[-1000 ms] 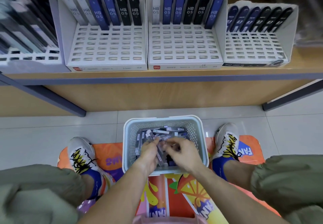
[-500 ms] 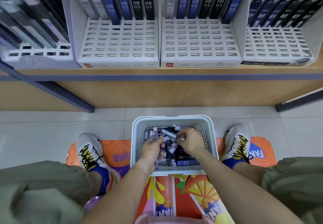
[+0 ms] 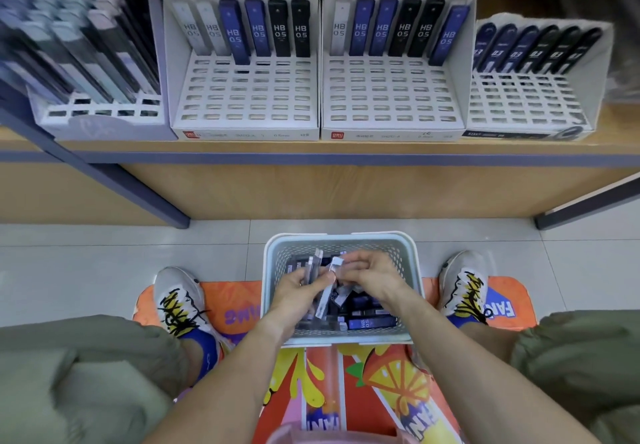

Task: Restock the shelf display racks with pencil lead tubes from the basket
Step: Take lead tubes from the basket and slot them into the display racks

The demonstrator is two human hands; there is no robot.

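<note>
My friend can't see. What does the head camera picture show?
Two hands, left hand and right hand, hold pencil lead tubes over a white basket on the floor. Above, shelf display racks hold one back row of tubes, with many slots unfilled.

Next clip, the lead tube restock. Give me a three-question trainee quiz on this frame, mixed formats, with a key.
1. True or false: the pale grey perforated plastic basket stands on the wooden shelf.
2. Multiple choice: which hand has several clear pencil lead tubes bunched in its grip? A) left hand B) right hand C) neither
3. Fill in: the white slotted display rack left of centre shows tubes marked HB and ___.

Key
1. False: it stands on the floor between the person's shoes, partly on the orange printed mat.
2. A; the right hand pinches a single clear tube with a white cap.
3. 0.5
</note>
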